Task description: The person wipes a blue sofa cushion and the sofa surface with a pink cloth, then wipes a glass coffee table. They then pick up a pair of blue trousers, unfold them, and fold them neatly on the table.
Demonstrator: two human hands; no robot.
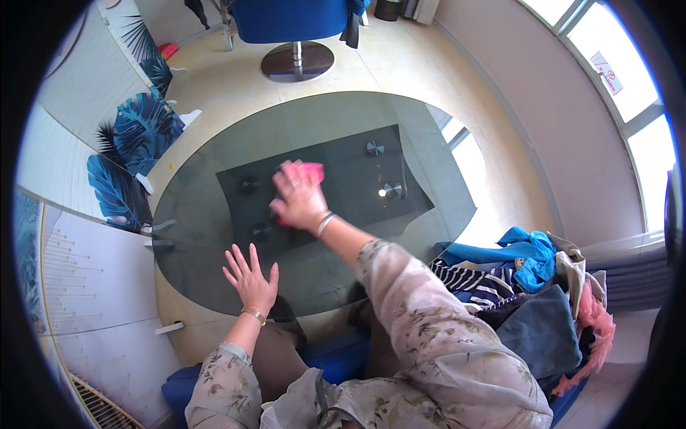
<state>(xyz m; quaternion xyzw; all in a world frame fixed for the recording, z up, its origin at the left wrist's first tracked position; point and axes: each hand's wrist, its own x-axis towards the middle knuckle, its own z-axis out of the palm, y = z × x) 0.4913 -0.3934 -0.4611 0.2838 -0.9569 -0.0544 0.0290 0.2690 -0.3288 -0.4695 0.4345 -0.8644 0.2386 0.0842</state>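
Note:
An oval glass table (316, 120) with a dark lower panel stands before me. Near its middle, my right hand (301, 195) presses a pink cloth (312, 172) against the glass; the hand is a little blurred and covers part of the cloth. A silver bangle is on that wrist. My left hand (253, 281) rests by the near left edge of the glass, fingers spread and holding nothing. A gold watch or bracelet (253, 315) circles the left wrist.
A heap of clothes (536, 316) lies on a seat at my right. A blue swivel chair (292, 21) with a round metal base stands beyond the table. Leaf-printed panels (144, 128) line the left side; a window (616, 69) is at the right.

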